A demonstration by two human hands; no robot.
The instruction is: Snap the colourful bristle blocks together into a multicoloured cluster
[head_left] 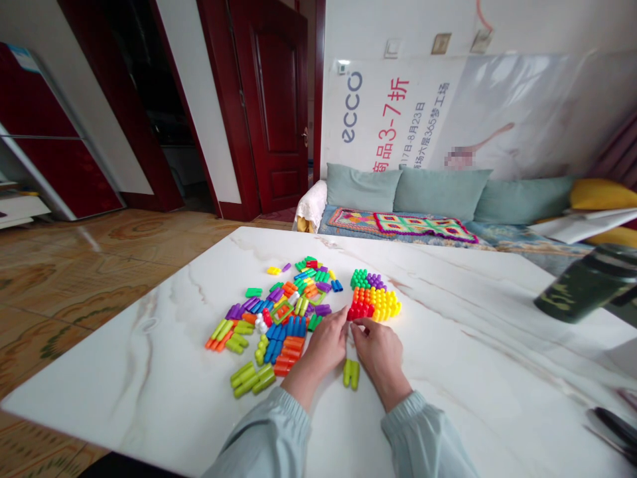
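A block of joined plastic pegs [374, 297], green, purple, orange, yellow and red, lies on the white marble table [472, 345]. Both hands meet at its near red edge. My left hand [326, 347] has its fingertips pinched against the red pegs. My right hand [379, 355] is curled beside it, fingers touching the same edge. A loose green piece [351, 372] lies between my wrists. Many loose coloured pegs [279, 312] are scattered left of my hands.
A dark green camouflage bottle [587, 284] lies tilted at the table's right edge. A dark object [617, 428] sits at the near right corner. Beyond the table stand a sofa with cushions [438, 192], a red door [276, 106] and a patterned floor at left.
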